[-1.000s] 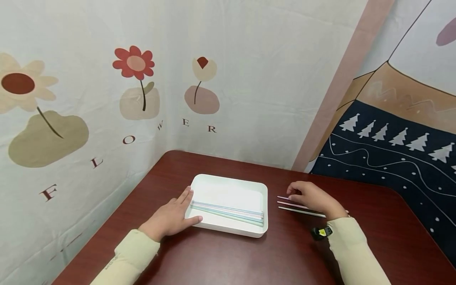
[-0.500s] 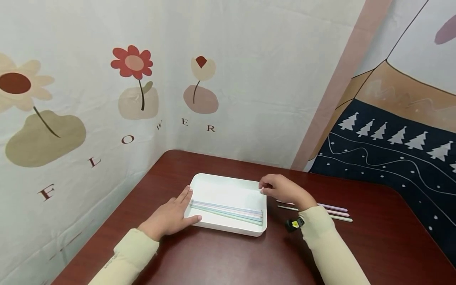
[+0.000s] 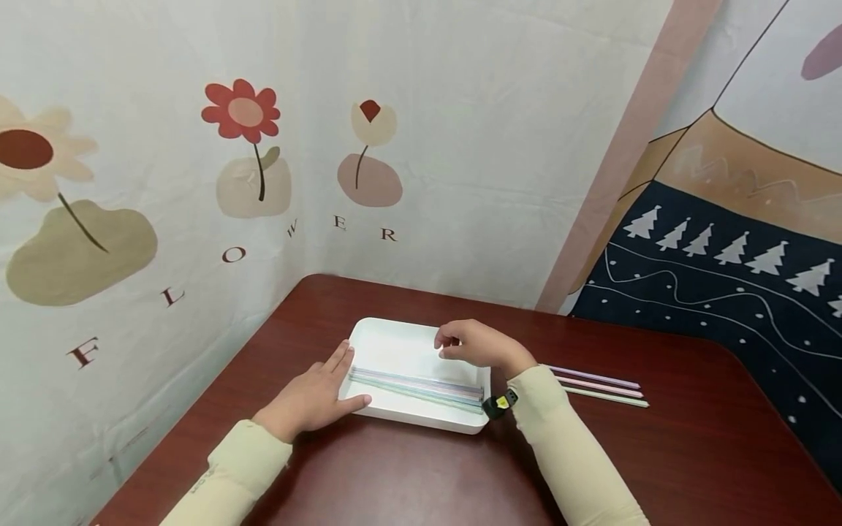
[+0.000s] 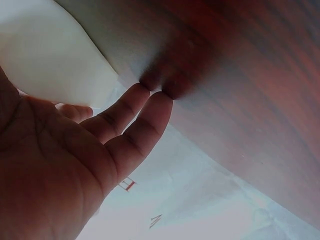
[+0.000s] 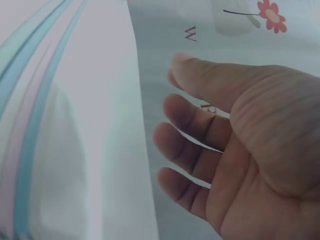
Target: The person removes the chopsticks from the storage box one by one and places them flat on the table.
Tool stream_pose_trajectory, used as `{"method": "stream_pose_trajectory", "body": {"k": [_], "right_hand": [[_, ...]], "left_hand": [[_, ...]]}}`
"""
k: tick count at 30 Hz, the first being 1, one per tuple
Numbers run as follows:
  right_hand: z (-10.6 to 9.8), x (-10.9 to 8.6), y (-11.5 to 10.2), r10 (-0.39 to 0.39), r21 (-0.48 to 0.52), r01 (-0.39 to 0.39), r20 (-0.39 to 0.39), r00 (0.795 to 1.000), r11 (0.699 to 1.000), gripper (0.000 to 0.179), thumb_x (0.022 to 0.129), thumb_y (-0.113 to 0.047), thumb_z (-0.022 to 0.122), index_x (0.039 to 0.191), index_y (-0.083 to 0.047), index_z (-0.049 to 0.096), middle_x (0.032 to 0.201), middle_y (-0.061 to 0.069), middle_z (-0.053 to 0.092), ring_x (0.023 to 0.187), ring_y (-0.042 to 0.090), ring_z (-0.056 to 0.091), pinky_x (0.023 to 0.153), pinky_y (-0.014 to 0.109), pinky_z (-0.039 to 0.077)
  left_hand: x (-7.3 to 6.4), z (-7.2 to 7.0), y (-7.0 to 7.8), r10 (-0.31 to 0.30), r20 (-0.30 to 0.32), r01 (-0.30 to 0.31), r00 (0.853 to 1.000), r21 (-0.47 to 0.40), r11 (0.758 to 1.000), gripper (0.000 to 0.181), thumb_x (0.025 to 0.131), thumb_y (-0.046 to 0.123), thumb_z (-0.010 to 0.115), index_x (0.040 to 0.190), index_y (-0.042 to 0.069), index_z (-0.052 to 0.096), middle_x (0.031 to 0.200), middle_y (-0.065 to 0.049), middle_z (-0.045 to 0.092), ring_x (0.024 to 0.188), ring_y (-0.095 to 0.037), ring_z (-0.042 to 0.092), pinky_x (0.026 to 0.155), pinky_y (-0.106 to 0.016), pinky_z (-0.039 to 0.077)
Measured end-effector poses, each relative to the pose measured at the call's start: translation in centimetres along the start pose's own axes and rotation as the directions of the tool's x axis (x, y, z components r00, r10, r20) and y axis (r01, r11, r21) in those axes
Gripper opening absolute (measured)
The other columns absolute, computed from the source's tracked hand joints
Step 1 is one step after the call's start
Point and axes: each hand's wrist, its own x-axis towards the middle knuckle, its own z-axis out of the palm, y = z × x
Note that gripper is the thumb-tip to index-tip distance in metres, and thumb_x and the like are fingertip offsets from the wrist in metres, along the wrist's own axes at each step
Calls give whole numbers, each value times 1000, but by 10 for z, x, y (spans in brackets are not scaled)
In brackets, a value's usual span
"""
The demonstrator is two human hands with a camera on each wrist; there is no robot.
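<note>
A white rectangular tray point(image 3: 395, 345) holds several thin pastel straws point(image 3: 414, 386), laid lengthwise along its near side. My left hand point(image 3: 305, 400) rests against the tray's left end, fingers extended along the rim and thumb at the near left corner. In the left wrist view, the fingers of this hand point(image 4: 65, 155) are fairly straight beside the tray wall point(image 4: 55, 50). Over the tray's right part hovers my right hand point(image 3: 480, 345). The right wrist view shows its fingers point(image 5: 187, 150) loosely bent with nothing between them, and straws point(image 5: 35, 115) in the tray at left.
Three more straws, purple point(image 3: 592, 375), pink point(image 3: 600, 386) and green point(image 3: 608, 397), lie side by side on the dark red table point(image 3: 395, 467), right of the tray. My right sleeve covers their left ends. A printed curtain point(image 3: 473, 146) hangs behind the table.
My right hand has moved left, from above the three table straws, across the tray's right rim, to over the tray. The left hand and the straws stay in place.
</note>
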Motion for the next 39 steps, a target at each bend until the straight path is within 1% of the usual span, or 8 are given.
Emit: {"method": "stream_pose_trajectory", "body": {"k": [6,9,14,19,24,27,31,39], "right_hand": [[15,20,-6,-27,56,24,55,998,998,10,96,-12,65,105,-12,70,89,-8,62,83,13,55,71,31,48],[23,28,-9,-26,68,21,80,996,997,9,96,-14,66,103,-15,70,87,-8,62,81,11,54,70,29,47],[34,38,-9,-31,87,22,108,994,996,5,97,-15,66,99,-18,69,83,-8,61,74,9,52,66,27,45],[40,46,-7,-28,110,15,120,992,994,5,97,-15,65,98,-18,69,82,-6,60,72,9,51,65,27,44],[44,51,-4,-30,94,16,144,989,995,7,95,-14,68,94,-21,68,81,-7,60,73,8,51,66,26,44],[47,53,-3,-45,81,33,154,987,996,9,94,-13,69,92,-22,68,80,-8,59,73,7,52,67,25,44],[51,54,-2,-64,89,49,164,984,995,10,94,-12,69,90,-22,67,78,-8,58,72,7,51,67,25,44],[56,53,-2,-55,93,39,166,985,995,12,94,-11,69,89,-22,68,75,-8,57,70,6,50,67,24,44]], "left_hand": [[-1,-2,-1,2,-3,-2,1000,-7,1000,104,90,76,44,155,-2,26,163,-16,17,127,-51,47,101,-57,42],[-3,-3,-1,-2,0,2,1000,-11,1000,103,90,76,44,155,-2,26,163,-16,17,127,-51,47,101,-58,42],[-3,-4,0,-8,5,8,1000,-8,1000,103,90,74,46,155,-3,26,163,-16,17,126,-52,48,100,-58,42],[-2,-3,0,-6,2,6,1000,-8,1000,102,90,74,46,155,-2,26,163,-16,17,127,-51,47,101,-57,42],[-1,-2,-1,1,-9,-1,1000,-8,1000,101,90,74,47,155,-2,27,163,-16,18,126,-50,48,101,-57,42],[-1,-3,0,3,-14,-4,1000,-7,1000,101,91,73,47,154,-3,28,163,-16,19,125,-50,50,99,-57,44],[-1,-3,0,0,-10,0,1000,-6,1000,102,90,74,47,155,-2,27,163,-16,18,124,-50,50,99,-57,44],[-2,-3,0,-3,-9,3,1000,-5,1000,103,90,75,46,155,-2,27,163,-16,19,124,-51,49,100,-58,43]]}}
